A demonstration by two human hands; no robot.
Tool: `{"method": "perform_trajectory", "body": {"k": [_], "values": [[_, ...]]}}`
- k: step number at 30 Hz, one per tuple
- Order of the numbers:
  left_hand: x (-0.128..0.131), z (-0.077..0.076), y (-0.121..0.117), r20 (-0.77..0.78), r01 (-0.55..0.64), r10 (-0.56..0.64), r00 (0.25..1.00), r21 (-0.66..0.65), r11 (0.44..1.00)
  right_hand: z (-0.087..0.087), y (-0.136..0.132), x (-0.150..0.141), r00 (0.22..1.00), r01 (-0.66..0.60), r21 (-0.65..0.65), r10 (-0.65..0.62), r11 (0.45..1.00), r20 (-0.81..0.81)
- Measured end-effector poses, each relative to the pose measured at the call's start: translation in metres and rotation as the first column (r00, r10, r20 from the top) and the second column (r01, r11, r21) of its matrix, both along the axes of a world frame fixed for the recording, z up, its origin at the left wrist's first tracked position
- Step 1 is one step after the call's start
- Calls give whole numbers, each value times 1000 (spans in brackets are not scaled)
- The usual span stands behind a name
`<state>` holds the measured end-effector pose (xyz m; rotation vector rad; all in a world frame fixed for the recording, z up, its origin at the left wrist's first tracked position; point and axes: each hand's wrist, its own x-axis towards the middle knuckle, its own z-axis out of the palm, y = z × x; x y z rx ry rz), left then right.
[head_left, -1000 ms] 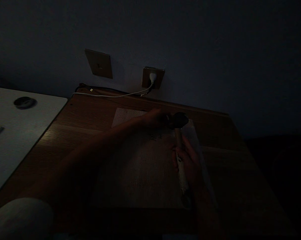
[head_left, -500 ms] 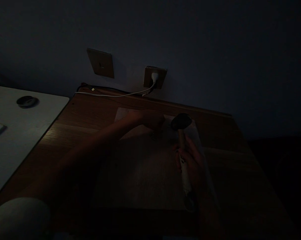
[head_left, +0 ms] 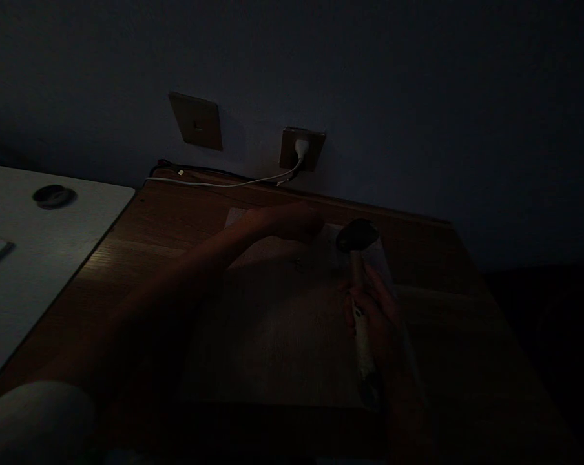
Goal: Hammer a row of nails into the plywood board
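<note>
Board [head_left: 282,336]: my landmark; flat on wood tabletop [head_left: 156,226], v. dim lighting, near edge mostly lost in shadow.
Mallet [head_left: 364,342]: over R part of board; can't tell if any of it touches the surface.
Mallet axis: runs approx. near-to-far along board's R side; dark head at far end, twds board's far R corner, pale handle coming back twds me, leaning slightly R at the butt.
R hand [head_left: 374,313]: over board's R side, fingers wrapped round upper handle, firm hold on the mallet.
L hand [head_left: 302,221]: at board's far edge, L of mallet head, gap visible between. Fingers too dark; I can't tell if wide, narrow or holding anything.
Bits [head_left: 297,263]: few small dark pcs on board's far half, nearer me than L hand; type unclear.
White cable [head_left: 219,185]: beyond board's far edge, up to plug [head_left: 301,147] in wall socket.
White surface [head_left: 30,258]: well L of board, dark round item [head_left: 53,197] on it.
Vs 1 s ago: L hand was right by mallet head, now clear of it; mallet direction & R-hand hold approx. unchanged.
</note>
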<state>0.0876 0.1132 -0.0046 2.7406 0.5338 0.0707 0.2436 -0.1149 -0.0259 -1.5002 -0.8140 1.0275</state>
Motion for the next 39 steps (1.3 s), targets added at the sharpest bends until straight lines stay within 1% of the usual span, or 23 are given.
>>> {"method": "perform_trajectory", "body": {"k": [4,8,11,14,17,20,23,25,27,30,33,36,39], "values": [[2,-3,0,5,2,-3,1000,33,999,-1,0,0,1000,12,-14,-12,1000,-21],[5,-7,1,27,35,-35,999,27,999,0,1,0,1000,-2,-2,2,1000,-7],[6,-17,2,92,46,-47,995,9,999,2,1,-1,1000,-1,-20,1,1000,-1],[2,-32,0,204,48,-39,978,-37,998,2,0,-2,1000,4,-17,-4,1000,5],[-5,-47,-5,324,16,26,946,-126,992,3,-1,-3,1000,-10,-5,10,1000,12],[-9,-55,-9,396,-69,144,907,-197,978,7,1,-4,1000,-25,-20,25,999,-3],[-11,-55,-12,411,-139,234,881,-249,959,15,8,-8,998,-56,-47,56,997,-7],[-11,-53,-13,400,-160,264,878,-274,948,18,14,-13,998,-68,-53,68,996,-5],[-11,-52,-13,393,-172,282,875,-292,941,19,19,-18,999,-51,-41,51,998,-12],[-11,-53,-13,427,-169,299,853,-317,933,15,21,-25,999,-29,-25,28,999,-39],[-11,-56,-12,453,-159,301,839,-325,932,10,19,-28,996,-65,-35,63,997,-67],[-11,-58,-12,444,-175,307,842,-313,933,7,17,-28,992,-98,-43,94,994,-81],[-11,-58,-11,430,-167,300,851,-320,933,5,16,-28,992,-84,-31,81,996,-93]]}}
